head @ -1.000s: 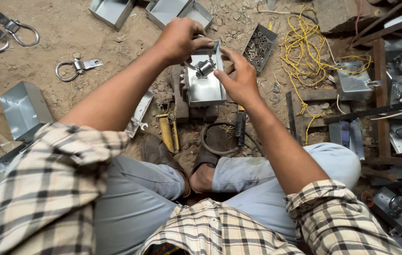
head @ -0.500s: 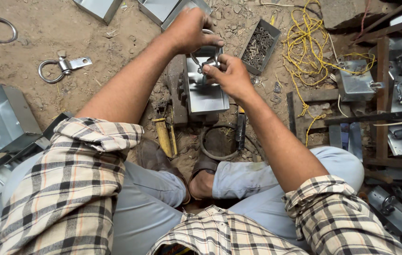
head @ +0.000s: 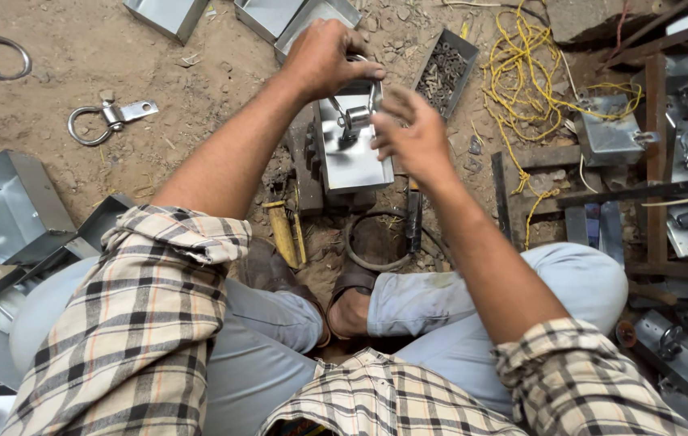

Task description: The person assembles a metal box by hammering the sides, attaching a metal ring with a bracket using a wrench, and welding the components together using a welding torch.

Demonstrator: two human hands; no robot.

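Since half a second ago the right hand (head: 413, 133) has come off the fitting and now hovers just right of it, fingers loosely spread, holding nothing. Below it the shiny sheet-metal box (head: 352, 145) sits on a dark block on the dirt, its long axis running away from the person — the far end under the left hand (head: 324, 56). That hand is curled shut over the box's top edge, gripping a wire ring there. A small metal latch (head: 354, 119) stands on the box face. Beyond lie a tray of screws (head: 445, 73), tangled yellow wire (head: 526, 77) and — left — a loose ring clasp (head: 106, 119).
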